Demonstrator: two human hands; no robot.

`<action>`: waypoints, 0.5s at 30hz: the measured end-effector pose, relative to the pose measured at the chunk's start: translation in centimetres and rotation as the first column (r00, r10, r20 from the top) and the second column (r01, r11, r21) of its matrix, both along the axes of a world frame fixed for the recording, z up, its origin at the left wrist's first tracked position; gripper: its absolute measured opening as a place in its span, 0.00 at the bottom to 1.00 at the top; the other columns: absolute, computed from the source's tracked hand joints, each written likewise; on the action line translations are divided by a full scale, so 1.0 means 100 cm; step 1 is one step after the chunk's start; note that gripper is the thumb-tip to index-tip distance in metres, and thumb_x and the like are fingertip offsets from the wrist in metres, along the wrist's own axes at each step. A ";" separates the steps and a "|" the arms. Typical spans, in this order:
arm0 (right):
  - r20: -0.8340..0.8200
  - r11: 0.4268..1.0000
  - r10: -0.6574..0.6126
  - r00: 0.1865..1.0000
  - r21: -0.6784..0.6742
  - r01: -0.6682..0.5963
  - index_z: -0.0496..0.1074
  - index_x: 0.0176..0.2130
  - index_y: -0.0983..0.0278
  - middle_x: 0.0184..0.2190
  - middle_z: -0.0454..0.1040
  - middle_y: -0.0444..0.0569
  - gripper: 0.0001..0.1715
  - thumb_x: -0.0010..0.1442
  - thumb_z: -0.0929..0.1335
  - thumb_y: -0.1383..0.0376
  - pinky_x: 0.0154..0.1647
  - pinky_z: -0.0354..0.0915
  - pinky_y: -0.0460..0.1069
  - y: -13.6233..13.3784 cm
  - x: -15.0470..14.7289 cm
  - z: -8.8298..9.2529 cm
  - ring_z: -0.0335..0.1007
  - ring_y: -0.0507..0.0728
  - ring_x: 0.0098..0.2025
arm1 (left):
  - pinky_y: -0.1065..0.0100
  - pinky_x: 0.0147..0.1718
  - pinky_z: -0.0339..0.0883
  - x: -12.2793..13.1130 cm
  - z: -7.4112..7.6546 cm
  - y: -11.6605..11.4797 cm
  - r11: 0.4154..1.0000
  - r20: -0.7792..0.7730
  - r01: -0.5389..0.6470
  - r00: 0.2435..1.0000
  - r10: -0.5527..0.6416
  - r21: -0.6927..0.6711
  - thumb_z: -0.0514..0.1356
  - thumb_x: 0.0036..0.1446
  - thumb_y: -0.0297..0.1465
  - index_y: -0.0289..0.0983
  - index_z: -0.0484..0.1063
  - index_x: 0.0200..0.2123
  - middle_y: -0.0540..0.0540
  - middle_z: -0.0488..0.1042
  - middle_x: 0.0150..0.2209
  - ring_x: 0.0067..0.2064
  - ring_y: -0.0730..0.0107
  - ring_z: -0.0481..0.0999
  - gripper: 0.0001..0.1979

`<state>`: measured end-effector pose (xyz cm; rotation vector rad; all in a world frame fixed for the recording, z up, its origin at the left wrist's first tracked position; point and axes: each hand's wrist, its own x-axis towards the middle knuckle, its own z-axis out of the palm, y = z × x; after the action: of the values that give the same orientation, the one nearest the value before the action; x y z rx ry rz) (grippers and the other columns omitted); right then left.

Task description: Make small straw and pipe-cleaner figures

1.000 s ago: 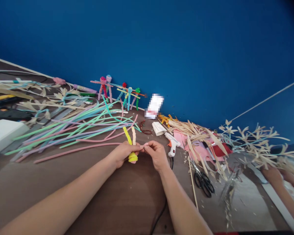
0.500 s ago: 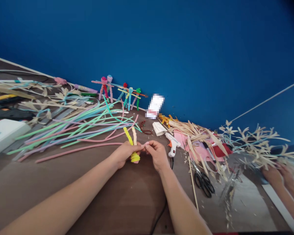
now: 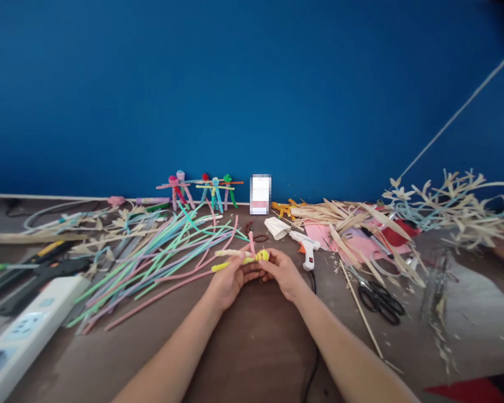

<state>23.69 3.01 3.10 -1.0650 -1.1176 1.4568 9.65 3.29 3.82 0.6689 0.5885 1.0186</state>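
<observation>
Logging this head-camera view from my remote desk. Both bare hands are low over the brown table [image 3: 252, 358], close together at centre. The left hand [image 3: 231, 284] is curled, its fingers narrow and holding a bundle of twisted pipe cleaners [image 3: 243, 258] against the thumb. The right hand [image 3: 282, 274] meets it from the other side, its fingertips pinching the yellow coil [image 3: 262, 256] at the bundle's end. A cream strand and a yellow strand run sideways across the left hand, and a pink stem [image 3: 251, 243] stands up between the two hands. The bundle is held in the air above the table, not touching it as far as I can tell.

Left of the hands lies a loose pile of long pipe cleaners [image 3: 159, 263] in pink, green and blue. Just past the right hand sits a white glue gun [image 3: 307, 250]; further right are black scissors [image 3: 378, 301] and dry leaf strips [image 3: 340, 223]. Small pipe-cleaner figures [image 3: 201, 190] stand along the blue wall [image 3: 252, 95].

Working note, my judgement: pinch right beside the coil, keep each turn snug against the last, and hold the strand taut as it goes round. A loose grip would let the coil slide along the stem.
</observation>
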 end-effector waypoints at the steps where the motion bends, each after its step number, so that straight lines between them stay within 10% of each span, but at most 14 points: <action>1: -0.003 1.000 -0.020 1.000 0.000 0.020 0.67 0.31 0.65 0.23 0.68 0.41 0.12 0.44 0.69 0.63 0.20 0.60 0.41 0.000 0.001 0.000 0.63 0.47 0.22 | 0.65 0.35 0.64 0.001 0.001 -0.001 1.000 -0.046 -0.013 0.999 0.013 0.020 0.58 0.47 0.35 0.39 0.65 0.44 0.44 0.72 0.38 0.37 0.66 0.72 0.18; 7: -0.181 0.993 -0.114 0.977 0.005 0.117 0.65 0.29 0.64 0.29 0.71 0.43 0.10 0.44 0.69 0.64 0.26 0.63 0.43 0.005 0.013 0.003 0.68 0.51 0.31 | 0.64 0.42 0.61 -0.017 0.013 -0.001 0.970 -0.267 0.111 0.962 -0.050 0.218 0.63 0.37 0.27 0.38 0.66 0.45 0.41 0.64 0.51 0.49 0.58 0.65 0.27; 15: -0.152 0.998 -0.048 0.987 0.043 0.055 0.66 0.31 0.66 0.22 0.71 0.43 0.13 0.43 0.70 0.64 0.23 0.61 0.43 0.008 0.024 0.012 0.65 0.48 0.21 | 0.63 0.37 0.64 -0.026 0.007 0.010 0.955 -0.090 0.296 0.951 -0.296 -0.009 0.51 0.49 0.46 0.32 0.65 0.45 0.37 0.69 0.44 0.40 0.61 0.70 0.26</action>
<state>26.09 3.84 4.29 -0.9277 -1.0051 1.4383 7.04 4.27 4.57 0.7842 0.5453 0.7122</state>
